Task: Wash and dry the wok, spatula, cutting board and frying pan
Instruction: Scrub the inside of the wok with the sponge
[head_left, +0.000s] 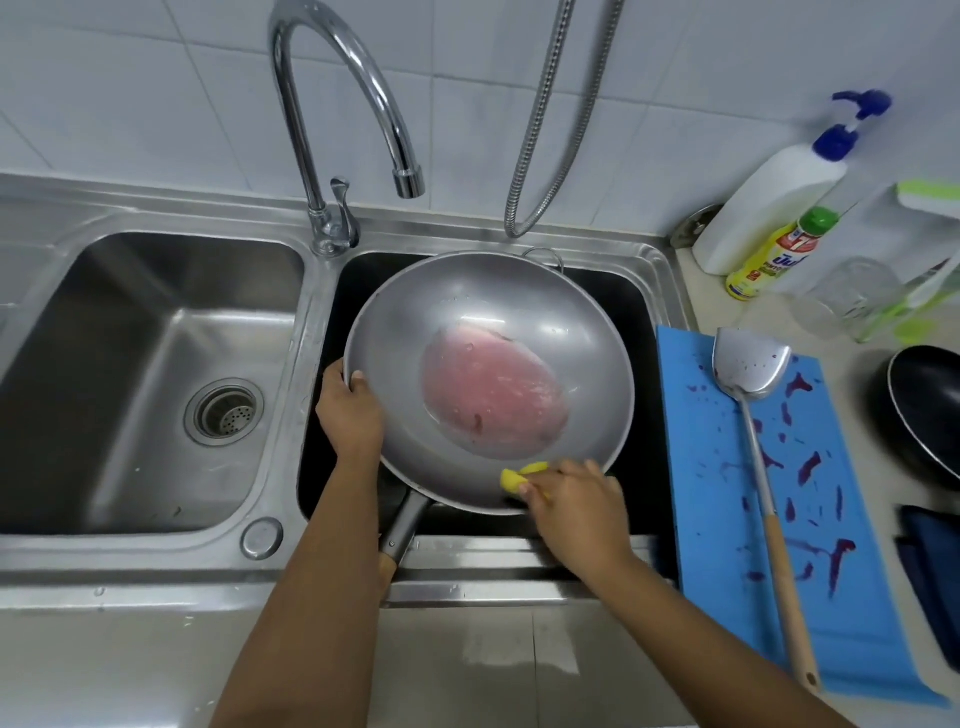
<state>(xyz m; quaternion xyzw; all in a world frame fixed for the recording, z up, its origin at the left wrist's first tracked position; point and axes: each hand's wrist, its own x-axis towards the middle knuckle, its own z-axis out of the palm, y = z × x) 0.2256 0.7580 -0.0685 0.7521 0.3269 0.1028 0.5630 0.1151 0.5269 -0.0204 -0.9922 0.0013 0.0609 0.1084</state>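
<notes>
A grey metal wok (545, 312) with pink water pooled in its bottom sits tilted over the right sink basin (631, 306). My left hand (350, 410) grips its left rim. My right hand (576, 506) presses a yellow sponge (517, 478) against the wok's near rim. The wok's handle (402, 530) points toward me between my arms. A blue cutting board (727, 519) with purple stains lies right of the sink, with a metal spatula (750, 366) with a wooden handle resting on it. A black frying pan (930, 405) shows at the right edge.
The left sink basin (156, 364) with a drain strainer is beside the wok. A curved tap (343, 119) and a shower hose (540, 130) stand behind. Soap bottles (769, 213), a glass (847, 296) and a dark blue cloth (930, 566) sit on the right counter.
</notes>
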